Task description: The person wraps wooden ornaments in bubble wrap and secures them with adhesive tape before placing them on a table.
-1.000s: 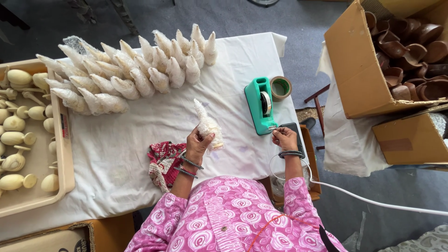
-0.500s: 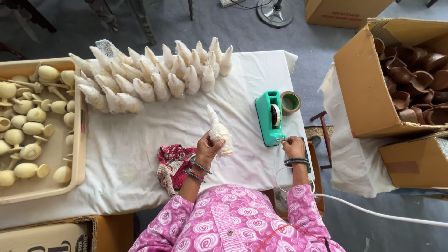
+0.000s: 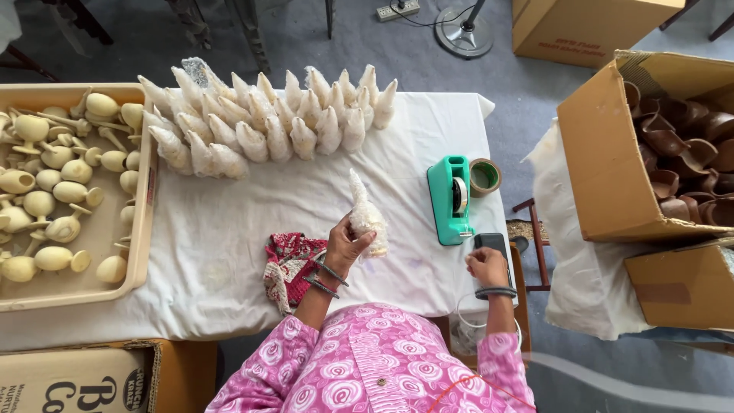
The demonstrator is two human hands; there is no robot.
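Progress looks partial from my end: wrapped cones already stacked in rows across the upper centre of the white-covered table; tray at left of frame carries plenty of bare cream goblet-shaped pieces, so I judge a lot is left. Current wrapped piece sits mid-frame, upright-ish, tip pointing up-frame; left hand is clamped round its lower end, wrist bent back, bangles at the forearm. Right hand is well apart at the right table edge, fingers curled, just below the green tape dispenser and beside a dark phone; can't tell if it pinches tape. Red patterned cloth lies beside the left wrist.
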